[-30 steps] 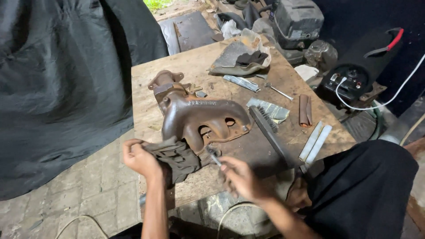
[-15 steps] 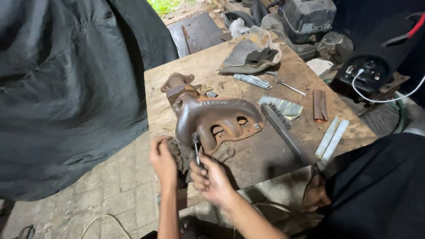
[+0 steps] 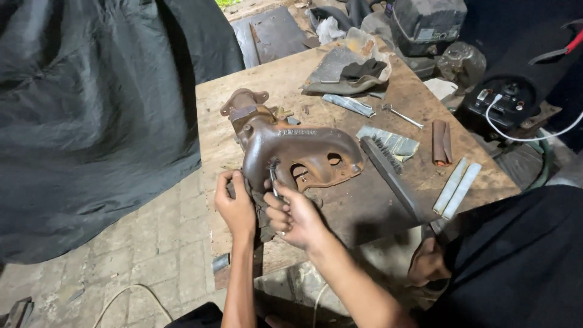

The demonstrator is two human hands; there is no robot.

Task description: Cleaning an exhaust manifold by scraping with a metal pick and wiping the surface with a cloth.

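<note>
Both hands meet at the rusty exhaust manifold's (image 3: 297,152) near end: right hand (image 3: 294,215) pinching a thin tool (image 3: 273,179) pointed up into it, left hand (image 3: 235,206) gripping the edge beside it.

My left hand (image 3: 235,206) is up in front of me with its back to the camera, fingers curled forward and gripping, the bare forearm running straight down and out at the bottom of the view. My right hand (image 3: 296,215) sits just beside it, nearly touching, fingers pinched shut around a thin tool shaft that sticks up from them, wrist bent, forearm slanting down to my right
</note>
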